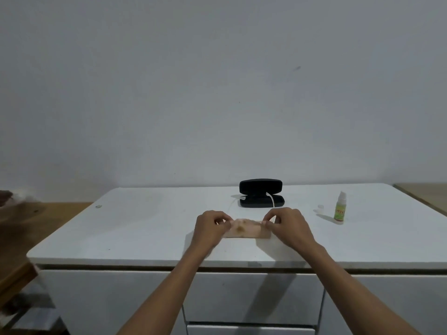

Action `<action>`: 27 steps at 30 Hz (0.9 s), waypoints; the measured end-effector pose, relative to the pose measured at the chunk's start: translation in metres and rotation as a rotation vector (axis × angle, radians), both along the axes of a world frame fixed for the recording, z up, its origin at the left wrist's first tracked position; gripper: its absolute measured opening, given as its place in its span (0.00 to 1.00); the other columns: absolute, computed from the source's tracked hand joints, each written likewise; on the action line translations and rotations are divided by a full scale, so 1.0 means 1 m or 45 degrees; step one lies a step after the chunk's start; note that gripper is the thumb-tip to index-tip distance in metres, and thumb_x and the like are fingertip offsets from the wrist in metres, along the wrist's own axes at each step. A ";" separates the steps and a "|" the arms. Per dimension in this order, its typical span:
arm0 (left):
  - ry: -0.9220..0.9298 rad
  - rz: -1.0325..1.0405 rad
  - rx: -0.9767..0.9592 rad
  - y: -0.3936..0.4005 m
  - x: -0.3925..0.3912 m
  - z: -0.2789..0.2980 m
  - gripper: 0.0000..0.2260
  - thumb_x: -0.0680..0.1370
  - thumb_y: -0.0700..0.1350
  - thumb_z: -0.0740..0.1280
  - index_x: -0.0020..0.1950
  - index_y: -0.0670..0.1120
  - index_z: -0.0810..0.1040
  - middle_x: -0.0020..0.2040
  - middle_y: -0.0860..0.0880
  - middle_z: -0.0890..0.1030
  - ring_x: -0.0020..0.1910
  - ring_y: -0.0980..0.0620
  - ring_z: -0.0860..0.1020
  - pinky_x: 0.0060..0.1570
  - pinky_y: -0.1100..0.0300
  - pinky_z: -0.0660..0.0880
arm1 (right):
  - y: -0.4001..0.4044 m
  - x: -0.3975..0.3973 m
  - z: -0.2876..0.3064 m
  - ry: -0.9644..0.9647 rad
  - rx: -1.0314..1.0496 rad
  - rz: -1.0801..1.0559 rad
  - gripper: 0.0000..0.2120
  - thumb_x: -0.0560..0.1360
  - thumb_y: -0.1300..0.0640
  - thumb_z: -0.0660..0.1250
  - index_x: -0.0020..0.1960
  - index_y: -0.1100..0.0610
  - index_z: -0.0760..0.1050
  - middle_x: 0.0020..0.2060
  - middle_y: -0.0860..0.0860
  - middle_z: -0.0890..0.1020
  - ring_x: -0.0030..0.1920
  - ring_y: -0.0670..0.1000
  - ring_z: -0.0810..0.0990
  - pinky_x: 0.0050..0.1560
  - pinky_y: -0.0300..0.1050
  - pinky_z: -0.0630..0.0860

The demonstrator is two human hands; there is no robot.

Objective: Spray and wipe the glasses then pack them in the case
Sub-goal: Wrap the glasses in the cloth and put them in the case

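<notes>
A black glasses case (261, 193) stands open near the back of the white table top (145, 226). White-framed glasses (270, 199) lie in it, with the temples sticking out over its front and left. In front of the case, my left hand (210, 228) and my right hand (287, 226) each pinch one end of a pale pink cloth (244, 228) with brown stains, folded into a strip just above the table. A small green spray bottle (339, 209) stands to the right, its clear cap (320, 208) beside it.
The table is a white cabinet with drawers (251, 298) below its front edge. A brown wooden surface (21, 228) lies to the left, and another wooden edge (423, 197) at the far right. A small grey scrap (98, 206) lies on the table's left part.
</notes>
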State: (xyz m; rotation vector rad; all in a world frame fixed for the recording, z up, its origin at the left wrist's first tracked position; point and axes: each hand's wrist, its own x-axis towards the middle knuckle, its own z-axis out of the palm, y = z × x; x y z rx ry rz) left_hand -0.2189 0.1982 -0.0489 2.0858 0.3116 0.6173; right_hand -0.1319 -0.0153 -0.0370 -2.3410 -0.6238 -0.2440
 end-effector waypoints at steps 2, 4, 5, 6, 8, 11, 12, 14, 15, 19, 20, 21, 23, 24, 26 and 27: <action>-0.065 0.104 0.063 -0.003 0.005 -0.005 0.01 0.74 0.44 0.76 0.42 0.49 0.88 0.32 0.53 0.78 0.33 0.56 0.74 0.38 0.62 0.71 | 0.006 0.001 -0.004 -0.058 -0.005 -0.080 0.03 0.75 0.49 0.72 0.43 0.45 0.85 0.29 0.44 0.78 0.33 0.44 0.76 0.31 0.40 0.65; -0.098 0.166 0.141 -0.007 0.011 -0.008 0.03 0.75 0.46 0.75 0.45 0.49 0.88 0.30 0.55 0.76 0.32 0.56 0.74 0.38 0.61 0.71 | 0.012 0.004 -0.011 -0.104 -0.037 -0.154 0.04 0.76 0.49 0.70 0.45 0.45 0.84 0.32 0.46 0.81 0.36 0.49 0.79 0.32 0.42 0.69; -0.097 0.191 0.182 -0.010 0.014 -0.008 0.04 0.75 0.47 0.74 0.46 0.50 0.88 0.30 0.56 0.76 0.32 0.56 0.75 0.38 0.61 0.71 | 0.015 0.006 -0.014 -0.119 -0.063 -0.179 0.05 0.77 0.49 0.69 0.46 0.45 0.84 0.35 0.48 0.83 0.39 0.51 0.81 0.34 0.43 0.71; -0.089 0.213 0.215 -0.012 0.016 -0.008 0.04 0.76 0.49 0.74 0.46 0.50 0.88 0.30 0.55 0.77 0.33 0.55 0.77 0.38 0.61 0.73 | 0.017 0.009 -0.018 -0.128 -0.090 -0.194 0.06 0.77 0.49 0.68 0.48 0.46 0.85 0.37 0.50 0.84 0.40 0.53 0.82 0.36 0.44 0.72; -0.051 0.244 0.278 -0.016 0.019 -0.009 0.06 0.76 0.49 0.72 0.48 0.52 0.88 0.32 0.52 0.81 0.37 0.51 0.81 0.40 0.59 0.76 | 0.020 0.013 -0.024 -0.133 -0.129 -0.207 0.08 0.77 0.49 0.68 0.50 0.46 0.85 0.39 0.52 0.85 0.42 0.56 0.83 0.38 0.44 0.72; 0.041 0.291 0.422 -0.019 0.026 -0.010 0.09 0.78 0.49 0.69 0.54 0.52 0.87 0.45 0.49 0.87 0.47 0.47 0.84 0.46 0.56 0.78 | 0.023 0.019 -0.029 -0.150 -0.176 -0.229 0.11 0.78 0.49 0.67 0.54 0.46 0.86 0.45 0.54 0.87 0.47 0.57 0.84 0.42 0.45 0.74; 0.073 0.309 0.479 -0.020 0.027 -0.011 0.10 0.79 0.49 0.67 0.57 0.52 0.86 0.49 0.48 0.87 0.51 0.46 0.84 0.49 0.55 0.78 | 0.024 0.020 -0.030 -0.163 -0.189 -0.233 0.12 0.79 0.50 0.66 0.56 0.46 0.86 0.47 0.54 0.87 0.49 0.58 0.84 0.44 0.46 0.74; 0.095 0.325 0.554 -0.020 0.030 -0.014 0.13 0.81 0.50 0.66 0.62 0.53 0.84 0.54 0.48 0.87 0.55 0.46 0.83 0.53 0.55 0.78 | 0.023 0.021 -0.032 -0.171 -0.177 -0.207 0.14 0.80 0.50 0.65 0.61 0.45 0.85 0.51 0.55 0.87 0.53 0.59 0.84 0.48 0.47 0.75; 0.087 0.320 0.564 -0.020 0.030 -0.015 0.13 0.81 0.50 0.65 0.63 0.53 0.84 0.54 0.47 0.87 0.55 0.45 0.83 0.54 0.54 0.78 | 0.021 0.020 -0.031 -0.166 -0.146 -0.177 0.14 0.80 0.50 0.66 0.62 0.45 0.84 0.51 0.55 0.88 0.54 0.58 0.84 0.50 0.47 0.76; -0.004 0.250 0.479 -0.020 0.021 -0.013 0.09 0.76 0.51 0.68 0.50 0.53 0.87 0.39 0.50 0.86 0.42 0.48 0.84 0.42 0.58 0.77 | 0.007 0.014 -0.026 -0.260 0.093 -0.008 0.07 0.76 0.56 0.73 0.52 0.48 0.88 0.23 0.42 0.76 0.29 0.43 0.76 0.38 0.43 0.73; -0.038 0.244 0.447 -0.019 0.018 -0.012 0.08 0.74 0.52 0.68 0.43 0.52 0.86 0.32 0.52 0.83 0.36 0.50 0.81 0.37 0.59 0.74 | 0.001 0.014 -0.026 -0.315 0.172 0.008 0.06 0.74 0.59 0.75 0.47 0.50 0.88 0.19 0.41 0.71 0.24 0.41 0.71 0.35 0.41 0.71; -0.073 0.254 0.410 -0.017 0.015 -0.012 0.08 0.72 0.52 0.67 0.38 0.51 0.83 0.27 0.53 0.78 0.30 0.52 0.78 0.34 0.61 0.70 | -0.004 0.013 -0.027 -0.356 0.248 0.003 0.06 0.72 0.62 0.76 0.44 0.51 0.88 0.18 0.40 0.68 0.22 0.41 0.68 0.34 0.40 0.70; -0.134 0.279 0.327 -0.011 0.011 -0.013 0.04 0.70 0.49 0.69 0.37 0.51 0.77 0.25 0.54 0.72 0.27 0.55 0.73 0.32 0.62 0.69 | -0.013 0.015 -0.028 -0.380 0.376 -0.055 0.08 0.70 0.65 0.77 0.40 0.53 0.86 0.19 0.43 0.72 0.22 0.41 0.69 0.33 0.38 0.69; -0.153 0.273 0.301 -0.008 0.010 -0.013 0.04 0.71 0.47 0.70 0.40 0.52 0.75 0.27 0.54 0.73 0.28 0.55 0.73 0.32 0.61 0.70 | -0.015 0.016 -0.029 -0.374 0.425 -0.093 0.08 0.70 0.65 0.76 0.40 0.52 0.85 0.21 0.44 0.74 0.23 0.43 0.72 0.33 0.37 0.70; -0.154 0.221 0.298 -0.001 0.010 -0.014 0.09 0.71 0.45 0.73 0.47 0.55 0.76 0.36 0.55 0.78 0.35 0.55 0.76 0.36 0.60 0.74 | -0.016 0.018 -0.027 -0.324 0.489 -0.128 0.07 0.71 0.61 0.77 0.44 0.50 0.83 0.27 0.44 0.80 0.28 0.47 0.77 0.35 0.37 0.72; -0.144 0.184 0.307 0.001 0.010 -0.015 0.10 0.72 0.45 0.73 0.50 0.56 0.77 0.40 0.56 0.79 0.39 0.56 0.77 0.38 0.59 0.75 | -0.015 0.019 -0.025 -0.283 0.499 -0.112 0.07 0.72 0.58 0.77 0.47 0.49 0.82 0.31 0.43 0.82 0.32 0.47 0.80 0.37 0.37 0.74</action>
